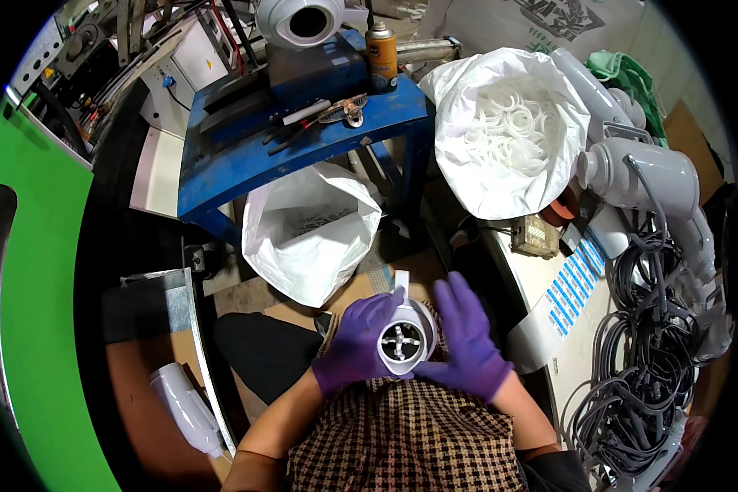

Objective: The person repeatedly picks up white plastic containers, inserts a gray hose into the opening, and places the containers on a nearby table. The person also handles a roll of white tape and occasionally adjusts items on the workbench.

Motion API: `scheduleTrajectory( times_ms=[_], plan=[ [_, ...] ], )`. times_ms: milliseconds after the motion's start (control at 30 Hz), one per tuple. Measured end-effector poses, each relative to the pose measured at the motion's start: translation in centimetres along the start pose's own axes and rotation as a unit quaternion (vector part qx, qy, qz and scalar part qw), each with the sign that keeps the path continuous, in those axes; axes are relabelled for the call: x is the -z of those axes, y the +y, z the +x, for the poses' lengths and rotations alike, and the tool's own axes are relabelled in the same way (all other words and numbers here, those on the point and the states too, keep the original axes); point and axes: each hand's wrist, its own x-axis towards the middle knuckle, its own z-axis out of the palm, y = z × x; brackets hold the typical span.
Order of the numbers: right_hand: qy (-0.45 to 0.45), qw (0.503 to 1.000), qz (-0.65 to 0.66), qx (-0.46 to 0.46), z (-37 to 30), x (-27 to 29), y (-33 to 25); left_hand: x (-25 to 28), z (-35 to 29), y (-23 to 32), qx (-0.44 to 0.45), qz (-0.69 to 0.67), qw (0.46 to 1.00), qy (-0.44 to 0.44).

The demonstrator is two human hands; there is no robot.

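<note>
A pale grey hair dryer [422,334] is in front of my lap, its round opening facing up and a cross-shaped frame visible inside. Purple-gloved, my left hand [354,340] closes round the dryer's left side. On the other side my right hand [467,340], in a matching glove, has its fingers stretched out and apart, with the thumb near the dryer's lower edge. Whether that thumb touches the dryer I cannot tell. The dryer's far stub [401,283] points away from me.
Ahead stands a blue metal bench [303,139] with pliers [299,135] and an orange spray can [381,57]. White sacks lie below [312,238] and to its right, the latter holding translucent rings [512,123]. Grey cables [631,344], a label sheet [572,287] and dryers [644,176] crowd the right table.
</note>
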Motion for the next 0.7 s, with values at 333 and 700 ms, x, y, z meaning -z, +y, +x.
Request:
scheduleTrajectory(
  times_ms=[333,700],
  plan=[
    [-0.066,0.986,-0.096,-0.120,-3.2,-3.0,-1.5,-4.5,2.5,1.8,-0.018,-0.025,0.996,0.086],
    [-0.033,0.994,0.085,-0.063,-4.9,-2.3,2.2,-6.4,4.7,2.4,-0.112,0.059,0.989,0.075]
  ],
)
